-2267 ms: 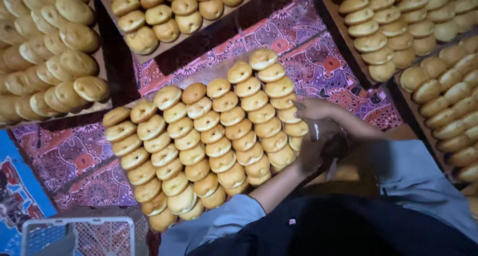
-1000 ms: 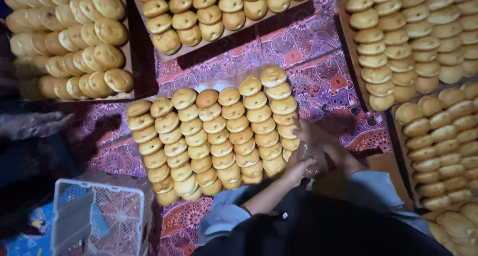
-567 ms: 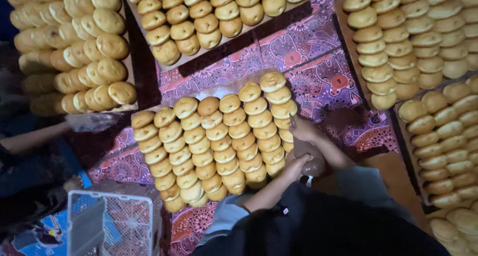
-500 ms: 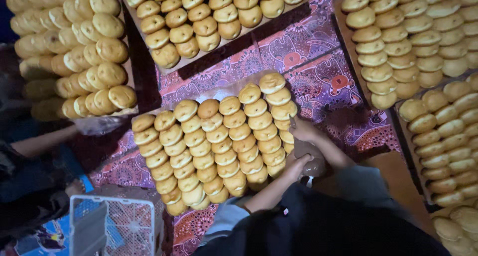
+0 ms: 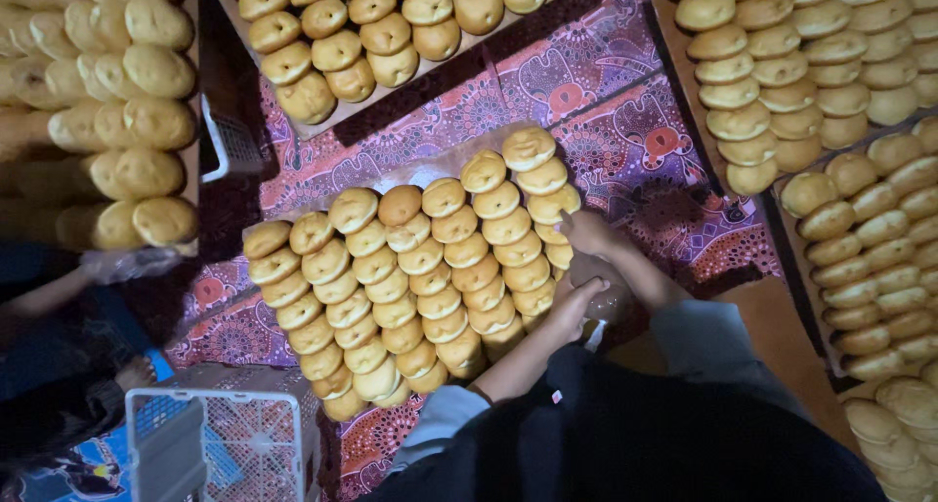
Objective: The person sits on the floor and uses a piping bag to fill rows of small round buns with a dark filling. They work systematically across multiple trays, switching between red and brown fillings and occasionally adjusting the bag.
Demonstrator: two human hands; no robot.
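Under me a patterned cloth [image 5: 625,111] covers what I take for the floor; bun trays [image 5: 391,268] lie centre and along the frame's edges, a white basket [image 5: 230,443] lower left.

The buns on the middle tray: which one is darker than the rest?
The darker bun, at the far end of the third row from the left on the middle tray; its top is browner than its pale golden neighbours.

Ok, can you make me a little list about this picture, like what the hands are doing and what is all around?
Left hand: left hand on a clear bag that seems to hold a bun
Right hand: right hand on the same bag, beside the bun rows
Middle tray: golden buns in overlapping rows
Around: more bun trays on every side
Floor cover: purple patterned cloth
Bottom left: white plastic basket
Left edge: another person's arm
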